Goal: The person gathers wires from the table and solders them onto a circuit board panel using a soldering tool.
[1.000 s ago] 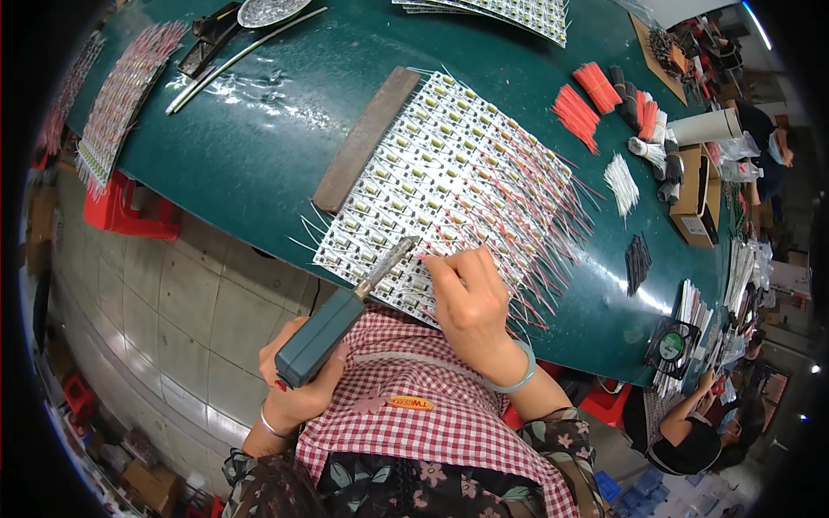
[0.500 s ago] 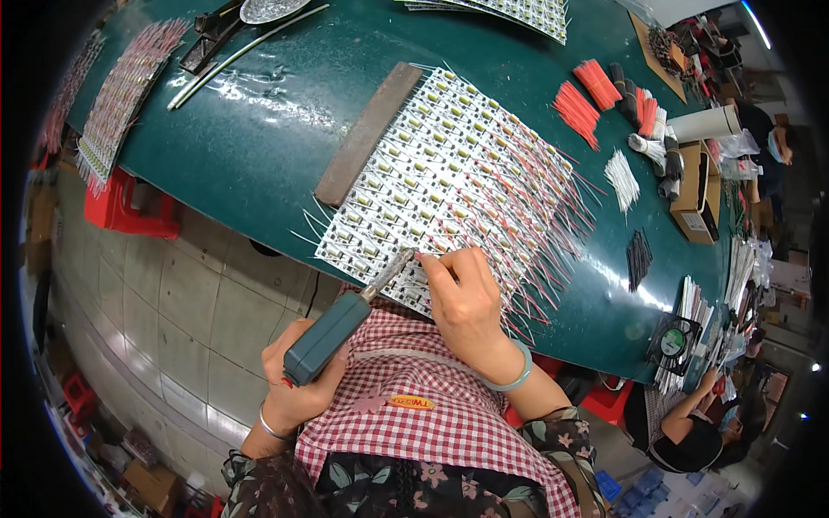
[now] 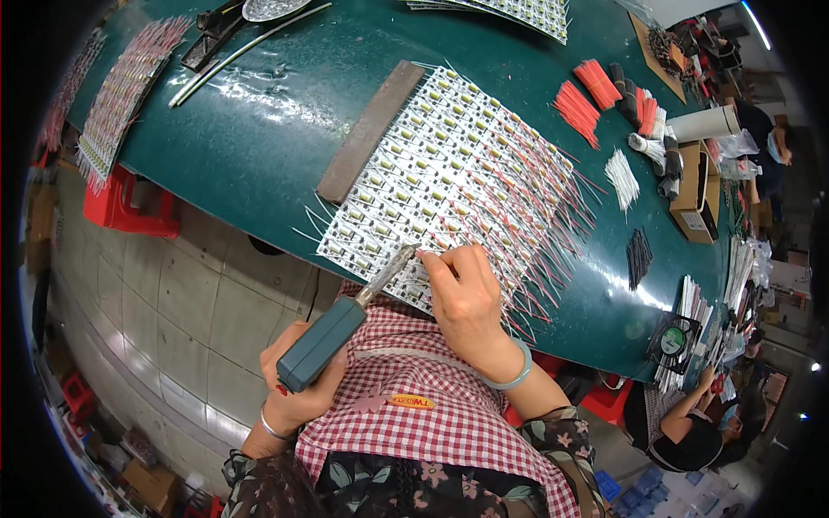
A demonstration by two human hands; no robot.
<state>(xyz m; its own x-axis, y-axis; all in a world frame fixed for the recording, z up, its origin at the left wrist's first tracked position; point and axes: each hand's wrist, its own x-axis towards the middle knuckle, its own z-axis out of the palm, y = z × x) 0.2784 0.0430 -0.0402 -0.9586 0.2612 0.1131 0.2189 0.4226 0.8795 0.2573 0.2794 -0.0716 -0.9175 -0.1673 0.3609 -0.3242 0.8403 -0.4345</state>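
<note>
A soldering iron (image 3: pixel 324 345) with a dark green, blocky handle is wrapped in my left hand (image 3: pixel 304 395). Its metal tip points up and right, over the near part of a white circuit-board panel (image 3: pixel 393 194). Rows of small yellowish components cover this panel, and red and white wires (image 3: pixel 553 237) bristle from its right side. Close beside the iron's tip, the thumb and forefinger of my right hand (image 3: pixel 468 298) are pinched together low over the board. What they pinch is too small to make out. Along the panel's upper left edge lies a brown bar (image 3: pixel 371 131).
On the green table (image 3: pixel 250 164), bundles of red wires (image 3: pixel 576 114), white wires (image 3: pixel 622 180) and black wires (image 3: pixel 639 259) lie to the right, near a cardboard box (image 3: pixel 693 194). Another wired panel (image 3: pixel 129 99) overhangs the left edge above a red stool (image 3: pixel 129 207). A person (image 3: pixel 686 432) sits at lower right.
The soldering iron's handle has shifted slightly down and left with my left hand. My right hand stays pinched at nearly the same spot, and the panel has barely moved.
</note>
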